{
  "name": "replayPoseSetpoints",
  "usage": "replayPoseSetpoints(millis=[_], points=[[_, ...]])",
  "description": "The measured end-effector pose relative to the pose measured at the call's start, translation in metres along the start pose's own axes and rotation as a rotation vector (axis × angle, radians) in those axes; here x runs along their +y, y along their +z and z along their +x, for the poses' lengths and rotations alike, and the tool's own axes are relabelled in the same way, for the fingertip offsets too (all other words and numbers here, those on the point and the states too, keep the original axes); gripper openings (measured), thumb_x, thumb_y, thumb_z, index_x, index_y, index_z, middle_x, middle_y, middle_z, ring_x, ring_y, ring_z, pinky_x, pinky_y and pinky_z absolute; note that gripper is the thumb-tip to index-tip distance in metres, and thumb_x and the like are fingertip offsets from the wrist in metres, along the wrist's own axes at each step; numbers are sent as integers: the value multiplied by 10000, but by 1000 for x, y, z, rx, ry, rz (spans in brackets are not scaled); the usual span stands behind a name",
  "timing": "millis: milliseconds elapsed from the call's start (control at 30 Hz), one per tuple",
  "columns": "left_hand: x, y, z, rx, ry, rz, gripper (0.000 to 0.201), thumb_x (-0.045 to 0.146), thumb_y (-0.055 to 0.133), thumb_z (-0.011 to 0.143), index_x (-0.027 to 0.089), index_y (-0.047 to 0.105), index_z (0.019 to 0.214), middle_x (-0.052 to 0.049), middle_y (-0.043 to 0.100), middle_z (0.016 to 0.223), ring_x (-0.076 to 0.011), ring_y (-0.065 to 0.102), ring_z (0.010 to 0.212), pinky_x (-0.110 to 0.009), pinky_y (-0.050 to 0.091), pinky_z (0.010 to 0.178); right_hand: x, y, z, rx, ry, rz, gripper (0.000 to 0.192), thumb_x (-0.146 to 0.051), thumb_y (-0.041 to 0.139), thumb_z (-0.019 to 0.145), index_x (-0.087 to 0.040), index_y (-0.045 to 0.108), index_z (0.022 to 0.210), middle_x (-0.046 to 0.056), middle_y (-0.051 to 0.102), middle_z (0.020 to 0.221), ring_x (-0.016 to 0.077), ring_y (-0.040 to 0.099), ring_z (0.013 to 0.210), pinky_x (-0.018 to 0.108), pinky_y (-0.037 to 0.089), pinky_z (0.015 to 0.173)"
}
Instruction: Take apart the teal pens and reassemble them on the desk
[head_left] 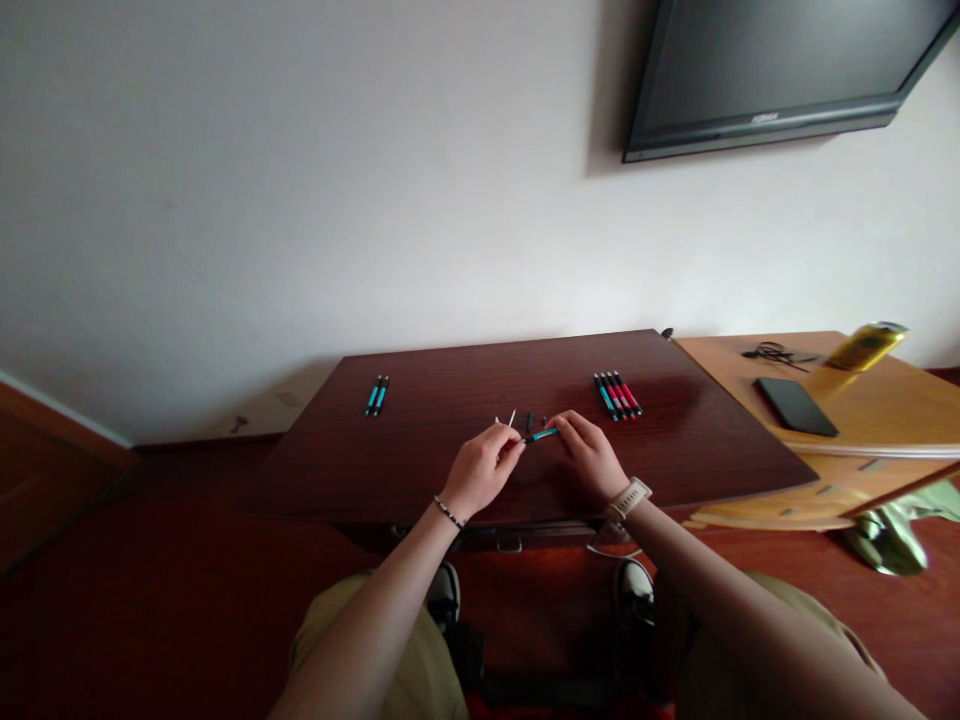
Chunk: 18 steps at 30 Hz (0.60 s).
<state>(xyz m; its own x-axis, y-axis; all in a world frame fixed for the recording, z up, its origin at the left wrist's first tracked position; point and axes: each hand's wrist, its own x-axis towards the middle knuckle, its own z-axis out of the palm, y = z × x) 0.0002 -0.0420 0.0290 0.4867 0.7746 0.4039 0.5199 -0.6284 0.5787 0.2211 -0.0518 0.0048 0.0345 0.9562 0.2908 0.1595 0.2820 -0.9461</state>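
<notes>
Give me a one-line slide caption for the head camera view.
Both hands, left hand and right hand, hold a teal pen over a dark wooden table.

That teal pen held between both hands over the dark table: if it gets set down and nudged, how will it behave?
The teal pen looks slim and round, so it would probably roll on the smooth dark table. It seems stiff and light: the left hand and right hand hold it by the fingertips alone. Small loose parts beside it would likely scatter.

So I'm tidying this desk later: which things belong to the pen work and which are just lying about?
In use: teal pen held between left hand and right hand; small parts; two teal pens; pen row.
Lying about: phone, yellow can, cable, TV.
</notes>
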Motion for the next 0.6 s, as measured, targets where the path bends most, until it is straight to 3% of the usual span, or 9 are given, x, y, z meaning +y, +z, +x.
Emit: replayPoseSetpoints(millis=[433, 600], points=[[2, -4, 1, -66, -55, -18, 388, 357, 408, 1096, 202, 601, 797, -27, 682, 820, -162, 640, 773, -265, 448, 739, -2, 0, -1, -20, -13, -3, 351, -524, 520, 1031, -232, 687, 933, 3, 520, 684, 204, 539, 735, 298, 412, 642], [0, 0, 1, -40, -85, -81, 190, 398, 575, 1032, 224, 634, 1079, -17, 712, 926, -156, 655, 774, -257, 474, 715, 0, 0, 1, 0, -7, -12, 366, -540, 516, 1028, -227, 675, 920, 29, 605, 769, 200, 545, 738, 300, 419, 649]])
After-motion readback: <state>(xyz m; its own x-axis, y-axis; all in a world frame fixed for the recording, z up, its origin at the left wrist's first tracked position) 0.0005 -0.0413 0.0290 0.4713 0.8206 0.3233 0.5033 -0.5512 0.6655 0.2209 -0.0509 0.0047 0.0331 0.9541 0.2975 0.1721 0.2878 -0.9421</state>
